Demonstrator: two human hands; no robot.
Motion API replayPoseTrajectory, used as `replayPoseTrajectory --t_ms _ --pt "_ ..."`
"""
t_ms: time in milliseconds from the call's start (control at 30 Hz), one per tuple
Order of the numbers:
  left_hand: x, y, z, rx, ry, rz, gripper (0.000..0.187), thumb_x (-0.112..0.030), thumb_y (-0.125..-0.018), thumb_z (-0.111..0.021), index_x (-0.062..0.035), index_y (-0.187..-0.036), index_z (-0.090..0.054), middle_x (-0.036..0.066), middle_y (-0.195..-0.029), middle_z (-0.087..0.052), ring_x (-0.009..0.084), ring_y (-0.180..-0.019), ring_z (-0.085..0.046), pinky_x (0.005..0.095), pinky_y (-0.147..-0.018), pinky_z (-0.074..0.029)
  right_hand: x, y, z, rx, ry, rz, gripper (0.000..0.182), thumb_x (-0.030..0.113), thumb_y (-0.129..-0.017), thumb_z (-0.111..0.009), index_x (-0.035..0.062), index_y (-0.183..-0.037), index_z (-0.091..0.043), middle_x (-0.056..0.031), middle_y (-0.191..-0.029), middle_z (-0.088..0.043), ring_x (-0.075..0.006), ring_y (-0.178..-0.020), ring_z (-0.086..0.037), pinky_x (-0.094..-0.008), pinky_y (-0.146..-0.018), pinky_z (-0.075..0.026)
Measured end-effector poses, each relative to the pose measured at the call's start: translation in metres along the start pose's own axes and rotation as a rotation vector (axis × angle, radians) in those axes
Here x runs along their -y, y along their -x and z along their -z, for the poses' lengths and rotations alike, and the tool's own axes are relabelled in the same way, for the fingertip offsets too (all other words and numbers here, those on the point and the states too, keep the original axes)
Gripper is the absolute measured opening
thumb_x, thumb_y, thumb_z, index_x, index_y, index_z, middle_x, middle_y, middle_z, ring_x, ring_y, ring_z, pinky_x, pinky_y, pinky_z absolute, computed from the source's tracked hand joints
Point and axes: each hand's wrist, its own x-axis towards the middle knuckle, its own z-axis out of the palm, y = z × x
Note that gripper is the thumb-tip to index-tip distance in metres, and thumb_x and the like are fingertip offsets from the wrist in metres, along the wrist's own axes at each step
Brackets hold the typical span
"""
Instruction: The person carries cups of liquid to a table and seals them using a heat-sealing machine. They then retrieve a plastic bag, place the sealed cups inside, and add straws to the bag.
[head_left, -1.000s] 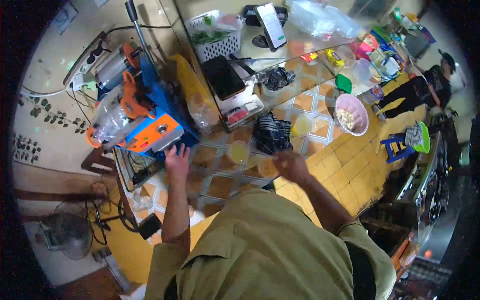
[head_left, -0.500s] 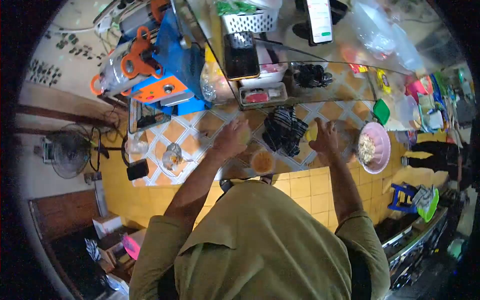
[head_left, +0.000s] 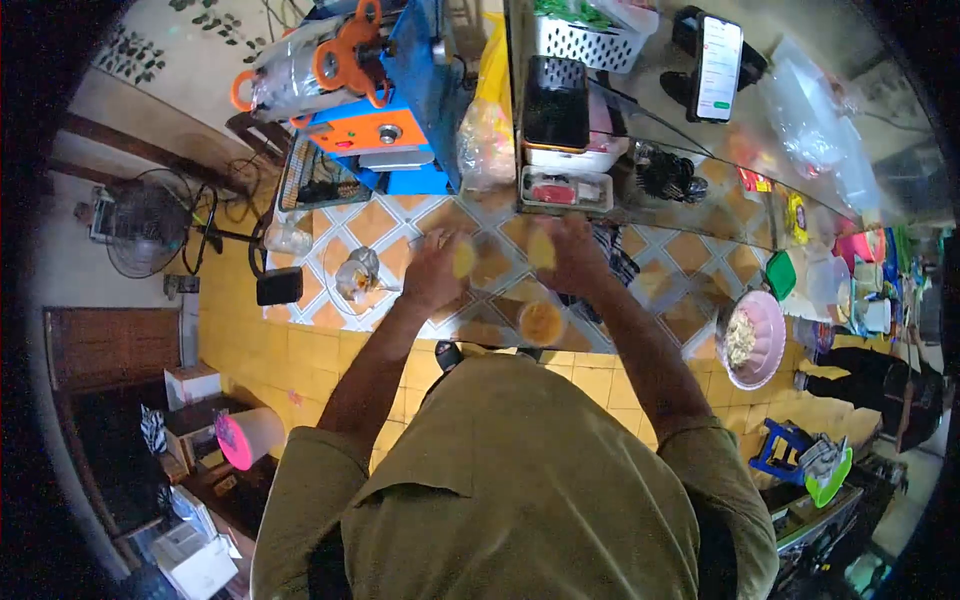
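My left hand (head_left: 437,270) is over the tiled tabletop (head_left: 480,215), fingers curled around a small yellow thing (head_left: 462,258). A similar yellow piece (head_left: 541,249) shows at the inner side of my right hand (head_left: 570,255), whose fingers are also bent round it. Blur hides what kind of things these are. The hands face each other, a short gap apart. Below and between them stands a clear cup (head_left: 543,323) with orange-yellow contents. A black striped plastic bag (head_left: 617,258) lies partly hidden behind my right hand and forearm.
A blue and orange machine (head_left: 400,120) stands at the back left, beside a knotted clear bag (head_left: 358,275). A pink bowl (head_left: 765,340) of pale food is on the right. A glass panel, a black phone (head_left: 556,100) and a lit phone (head_left: 718,70) are behind.
My right hand has moved left with the yellow piece, from beyond the black striped bag to near my left hand. The whole view has shifted, so most objects sit elsewhere in frame.
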Motion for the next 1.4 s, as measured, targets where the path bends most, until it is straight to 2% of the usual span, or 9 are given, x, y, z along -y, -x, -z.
replayPoseTrajectory --t_ms 100,300,467,633,833,1067,1200,1267,1400 --pt "0.007 0.007 -0.004 -0.059 0.038 0.035 0.080 -0.020 -0.065 -0.080 -0.0121 -0.135 -0.042 0.016 -0.130 -0.043 0.0379 -0.120 -0.044 0.0453 -0.097 -0.045 0.014 -0.027 -0.040 0.066 0.144 0.159 0.083 0.025 -0.059 -0.077 0.0130 -0.133 -0.041 -0.0255 -0.114 -0.044 -0.0428 -0.108 -0.045 -0.0499 -0.092 -0.040" --pt "0.024 0.012 -0.037 -0.125 -0.134 -0.090 0.084 -0.023 -0.065 -0.081 -0.0108 -0.137 -0.039 0.017 -0.132 -0.041 0.0392 -0.121 -0.043 0.0474 -0.096 -0.044 0.027 -0.039 -0.072 0.279 0.166 -0.006 0.091 0.037 -0.061 -0.080 0.0108 -0.136 -0.036 -0.0272 -0.121 -0.044 -0.0443 -0.117 -0.041 -0.0515 -0.099 -0.035" --pt "0.009 0.017 -0.037 0.030 0.037 0.029 0.089 -0.027 -0.063 -0.083 -0.0102 -0.138 -0.037 0.020 -0.136 -0.037 0.0407 -0.124 -0.040 0.0478 -0.100 -0.041 0.010 -0.018 -0.052 -0.009 0.016 0.239 0.093 0.054 -0.067 -0.074 0.0073 -0.138 -0.035 -0.0297 -0.127 -0.041 -0.0483 -0.117 -0.040 -0.0552 -0.097 -0.037" --pt "0.028 0.018 -0.056 -0.072 0.059 -0.059 0.098 -0.028 -0.061 -0.083 -0.0123 -0.142 -0.032 0.021 -0.142 -0.031 0.0429 -0.129 -0.035 0.0489 -0.105 -0.037 0.032 0.066 -0.023 0.131 0.150 0.061 0.097 0.055 -0.064 -0.076 0.0028 -0.135 -0.037 -0.0284 -0.126 -0.042 -0.0470 -0.114 -0.041 -0.0541 -0.094 -0.041" --pt "0.009 0.048 -0.027 -0.054 0.122 0.119 0.103 -0.025 -0.062 -0.081 -0.0092 -0.147 -0.024 0.022 -0.143 -0.031 0.0417 -0.132 -0.032 0.0495 -0.108 -0.032 0.049 0.082 -0.047 0.264 0.023 -0.072 0.088 0.041 -0.062 -0.078 0.0082 -0.133 -0.038 -0.0274 -0.123 -0.040 -0.0468 -0.108 -0.044 -0.0539 -0.086 -0.045" --pt "0.046 0.139 -0.060 -0.176 0.295 0.117 0.103 -0.033 -0.065 -0.084 -0.0068 -0.146 -0.024 0.027 -0.144 -0.031 0.0415 -0.135 -0.030 0.0465 -0.109 -0.032 0.048 0.075 -0.064 0.266 0.250 0.043 0.077 0.031 -0.063 -0.075 0.0048 -0.126 -0.040 -0.0251 -0.115 -0.043 -0.0440 -0.104 -0.045 -0.0547 -0.087 -0.042" --pt "0.066 0.219 -0.083 0.048 0.309 0.395 0.100 -0.036 -0.070 -0.080 -0.0081 -0.146 -0.023 0.028 -0.146 -0.026 0.0431 -0.134 -0.031 0.0482 -0.107 -0.034 0.048 0.061 -0.065 0.079 0.175 0.211 0.071 0.038 -0.070 -0.068 -0.0039 -0.123 -0.044 -0.0305 -0.117 -0.049 -0.0500 -0.103 -0.048 -0.0593 -0.084 -0.042" --pt "0.090 0.269 -0.113 0.035 0.325 0.417 0.100 -0.038 -0.070 -0.079 -0.0075 -0.146 -0.023 0.029 -0.145 -0.026 0.0431 -0.133 -0.031 0.0479 -0.107 -0.034 0.051 0.056 -0.072 -0.060 0.177 0.250 0.071 0.036 -0.067 -0.075 0.0005 -0.118 -0.042 -0.0219 -0.105 -0.049 -0.0402 -0.099 -0.048 -0.0497 -0.081 -0.041" --pt "0.123 0.374 -0.149 0.105 0.423 0.699 0.097 -0.047 -0.072 -0.077 0.0003 -0.142 -0.030 0.029 -0.141 -0.035 0.0413 -0.133 -0.034 0.0458 -0.107 -0.035 0.046 0.047 -0.101 -0.201 0.204 0.241 0.069 0.040 -0.069 -0.075 -0.0004 -0.116 -0.043 -0.0196 -0.101 -0.051 -0.0400 -0.095 -0.049 -0.0491 -0.078 -0.041"
